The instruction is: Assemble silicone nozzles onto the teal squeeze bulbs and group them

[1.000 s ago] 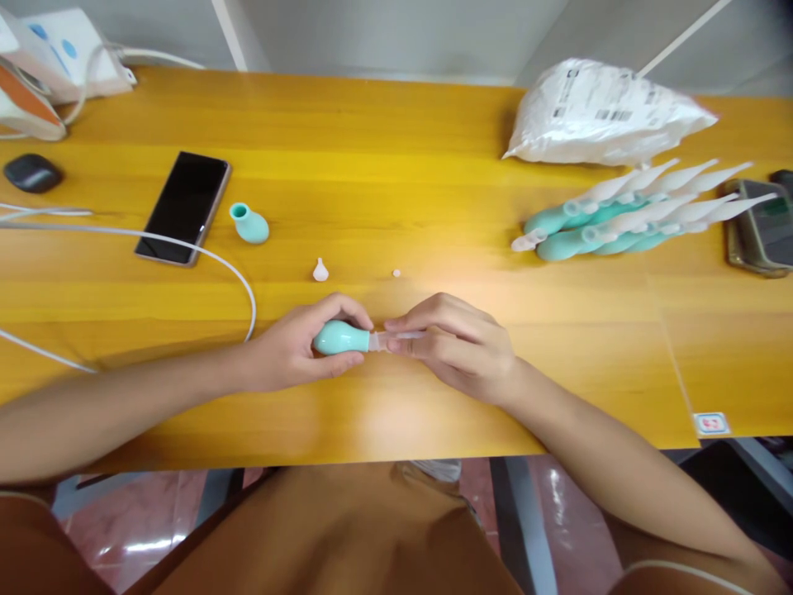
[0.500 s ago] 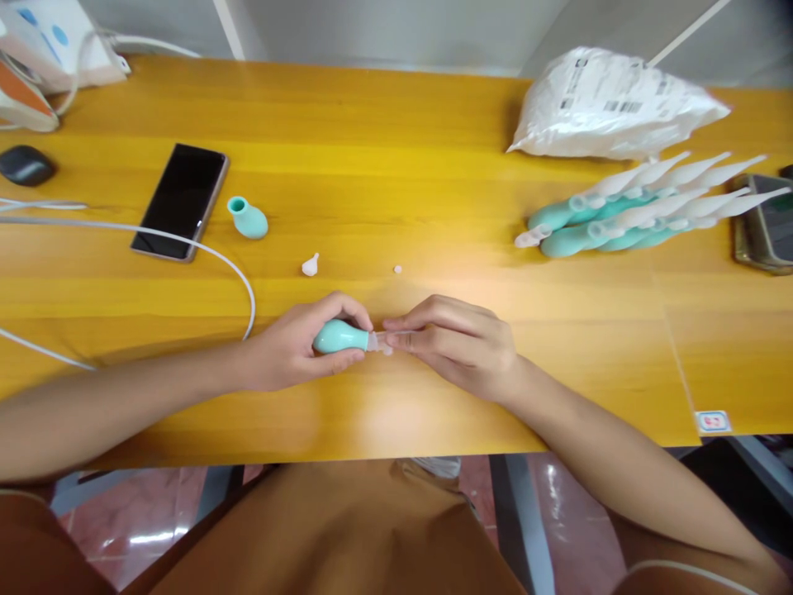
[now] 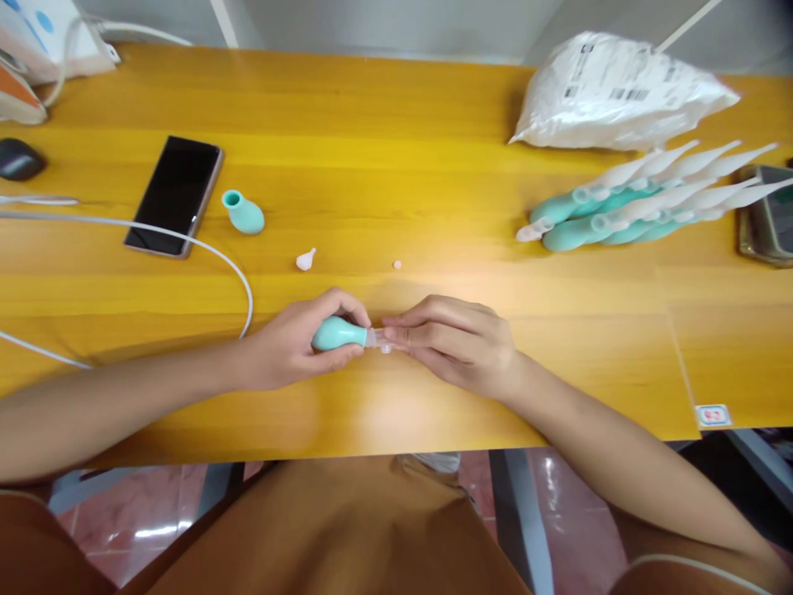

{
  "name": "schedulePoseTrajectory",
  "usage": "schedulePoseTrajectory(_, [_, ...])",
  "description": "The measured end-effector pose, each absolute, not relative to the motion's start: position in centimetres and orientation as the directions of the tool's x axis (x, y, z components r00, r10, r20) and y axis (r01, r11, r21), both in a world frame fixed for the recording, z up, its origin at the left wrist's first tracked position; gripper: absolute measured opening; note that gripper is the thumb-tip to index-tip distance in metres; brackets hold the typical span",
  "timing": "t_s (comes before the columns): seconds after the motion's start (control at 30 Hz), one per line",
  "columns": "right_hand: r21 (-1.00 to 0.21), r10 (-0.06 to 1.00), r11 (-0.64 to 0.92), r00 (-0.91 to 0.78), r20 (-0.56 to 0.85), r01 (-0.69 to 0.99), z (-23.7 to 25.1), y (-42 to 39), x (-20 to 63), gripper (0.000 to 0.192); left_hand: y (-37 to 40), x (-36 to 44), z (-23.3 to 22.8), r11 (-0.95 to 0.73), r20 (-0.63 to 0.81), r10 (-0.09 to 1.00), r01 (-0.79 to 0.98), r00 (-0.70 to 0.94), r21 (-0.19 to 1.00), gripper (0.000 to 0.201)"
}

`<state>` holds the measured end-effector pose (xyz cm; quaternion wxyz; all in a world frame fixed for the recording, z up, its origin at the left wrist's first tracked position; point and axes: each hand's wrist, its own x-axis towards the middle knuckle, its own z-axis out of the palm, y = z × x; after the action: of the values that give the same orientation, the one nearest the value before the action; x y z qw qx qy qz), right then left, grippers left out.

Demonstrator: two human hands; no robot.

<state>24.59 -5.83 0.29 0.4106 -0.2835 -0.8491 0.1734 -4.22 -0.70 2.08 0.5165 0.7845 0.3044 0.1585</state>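
My left hand (image 3: pixel 303 343) is closed around a teal rubber squeeze bulb (image 3: pixel 339 333), its neck pointing right. A clear plastic connector (image 3: pixel 379 338) meets the bulb's mouth, and my right hand (image 3: pixel 455 339) pinches that connector between thumb and fingers. The fingers hide the connector's right end. Beyond my hands lie a small pale pink nozzle tip (image 3: pixel 306 259) and a tiny pinkish disc (image 3: pixel 397 264). Another teal bulb (image 3: pixel 245 214), with its mouth uncovered, rests farther back on the left.
Several teal bulbs with long translucent nozzles (image 3: pixel 619 211) lie grouped at right, near a white plastic bag (image 3: pixel 619 95). A black phone (image 3: pixel 177 194) lies at left, crossed by a white cable (image 3: pixel 232 266). A black mouse (image 3: pixel 18 159) sits at the left edge.
Both hands hold nearly the same pose on the bulb and connector. The view has shifted slightly, and the objects on the table keep their places.
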Motion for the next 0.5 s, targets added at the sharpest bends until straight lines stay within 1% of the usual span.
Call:
schedulePoseTrajectory(0.37, [-0.544,0.63,0.772,-0.507,0.588,0.329,-0.26,-6.09,24.53,0.041,-0.78,-4.36,1.82,-0.315,-0.07,0.636,0.341,0.768,0.886,0.027])
schedulePoseTrajectory(0.5, [-0.552,0.636,0.767,-0.503,0.585,0.328,-0.03,-6.07,24.33,0.036,-0.75,-4.35,1.86,-0.316,-0.066,0.631,0.334,0.773,0.888,0.027])
